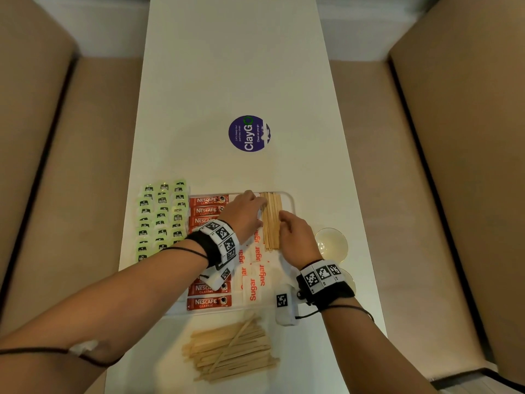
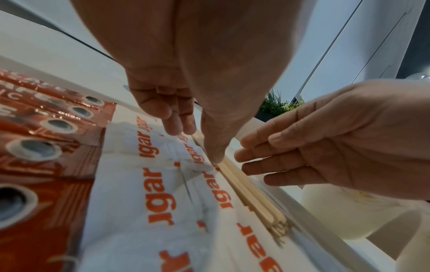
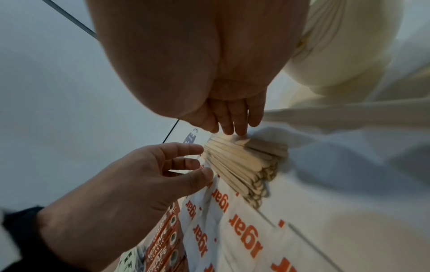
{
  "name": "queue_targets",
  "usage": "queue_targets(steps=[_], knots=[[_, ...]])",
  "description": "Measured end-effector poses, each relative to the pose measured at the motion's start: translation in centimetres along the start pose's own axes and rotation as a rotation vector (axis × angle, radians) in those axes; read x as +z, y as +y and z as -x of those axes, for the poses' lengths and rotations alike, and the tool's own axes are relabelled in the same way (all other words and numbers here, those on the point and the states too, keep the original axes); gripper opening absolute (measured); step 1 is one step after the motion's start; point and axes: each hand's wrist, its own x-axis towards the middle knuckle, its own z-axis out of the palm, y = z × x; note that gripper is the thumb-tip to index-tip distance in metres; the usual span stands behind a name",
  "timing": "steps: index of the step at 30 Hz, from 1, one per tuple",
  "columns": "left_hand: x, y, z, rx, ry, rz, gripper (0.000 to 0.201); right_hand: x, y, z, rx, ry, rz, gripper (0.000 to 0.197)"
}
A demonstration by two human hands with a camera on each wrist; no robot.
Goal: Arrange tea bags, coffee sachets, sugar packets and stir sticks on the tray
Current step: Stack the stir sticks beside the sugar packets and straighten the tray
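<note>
On the white tray a neat bundle of wooden stir sticks lies along the right side. My left hand touches the bundle's left side with thumb and relaxed fingers. My right hand presses straight fingers against its right side. Neither hand grips anything. White sugar packets fill the tray's middle and red coffee sachets its left column. Green tea bags lie in rows on the table left of the tray. A loose pile of stir sticks sits in front of the tray.
Glass bowls stand just right of the tray, close to my right wrist. A round purple sticker marks the white table beyond the tray. Brown upholstered seats flank the narrow table on both sides.
</note>
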Motion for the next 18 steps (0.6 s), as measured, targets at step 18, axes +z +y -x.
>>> queue_targets(steps=[18], knots=[[1.2,-1.1,0.3,0.136,-0.004,-0.080,0.061,1.9,1.8,8.0,-0.262,-0.221,0.440,0.042]])
